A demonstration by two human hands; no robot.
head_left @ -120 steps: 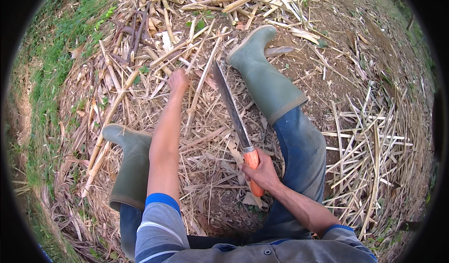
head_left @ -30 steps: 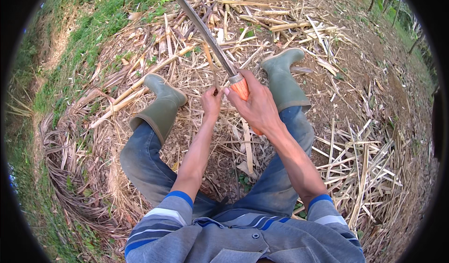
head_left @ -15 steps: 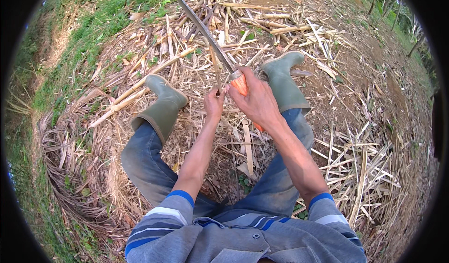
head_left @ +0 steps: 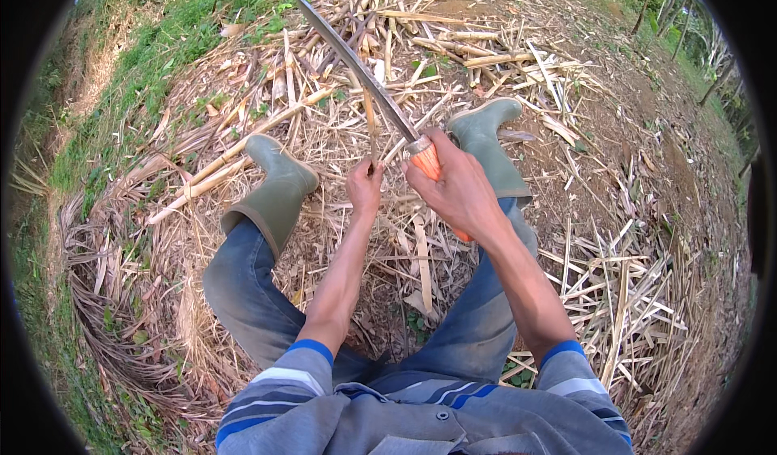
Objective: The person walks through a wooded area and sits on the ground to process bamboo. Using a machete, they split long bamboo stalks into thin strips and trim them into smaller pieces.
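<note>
My right hand (head_left: 460, 186) is wrapped round the orange handle of a machete (head_left: 353, 61), whose long dark blade slants up to the far left. A thin tan strip, perhaps split bamboo (head_left: 371, 127), rises from my left hand (head_left: 365, 188), where the fingers pinch its near end. The blade crosses over the upper part of this strip; whether they touch I cannot tell. A small gap lies between the two hands, both above the littered ground between my legs.
My green rubber boots (head_left: 275, 182) stretch out on either side. Thick cut stalks (head_left: 243, 149) lie by the left boot, with more stalks (head_left: 477, 38) heaped ahead. Pale split strips (head_left: 619, 293) are piled at the right. Grass (head_left: 162, 75) grows at the far left.
My right hand and the machete have shifted down and right, away from my left hand, so a gap has opened between them. The strip stays in my left hand.
</note>
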